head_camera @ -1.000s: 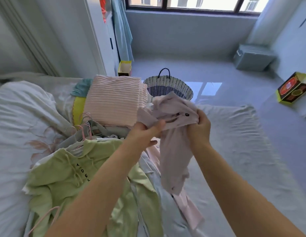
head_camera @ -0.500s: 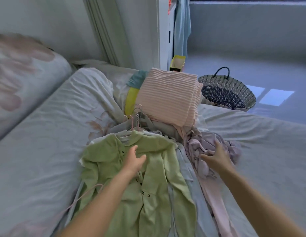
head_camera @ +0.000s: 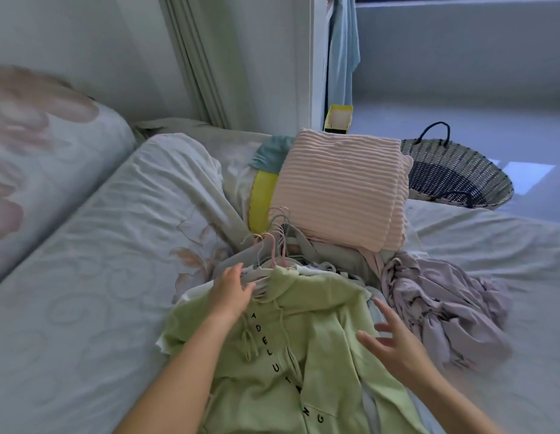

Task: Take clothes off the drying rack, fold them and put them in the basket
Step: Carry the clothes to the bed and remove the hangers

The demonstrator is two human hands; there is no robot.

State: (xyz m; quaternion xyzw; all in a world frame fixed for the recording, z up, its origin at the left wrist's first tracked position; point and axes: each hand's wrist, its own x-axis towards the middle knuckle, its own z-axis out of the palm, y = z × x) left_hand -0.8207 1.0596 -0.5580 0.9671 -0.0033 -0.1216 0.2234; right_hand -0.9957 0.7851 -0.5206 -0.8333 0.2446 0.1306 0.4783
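Right hand: fingers spread, over the right side of green hoodie, contact unclear. Hoodie lies face-up atop the clothes pile on the bed. Left hand at hoodie collar, fingers together against the hangers; can't tell if they hook one. Crumpled lilac garment just right. Beyond: folded pink ribbed stack, then basket past the bed edge.
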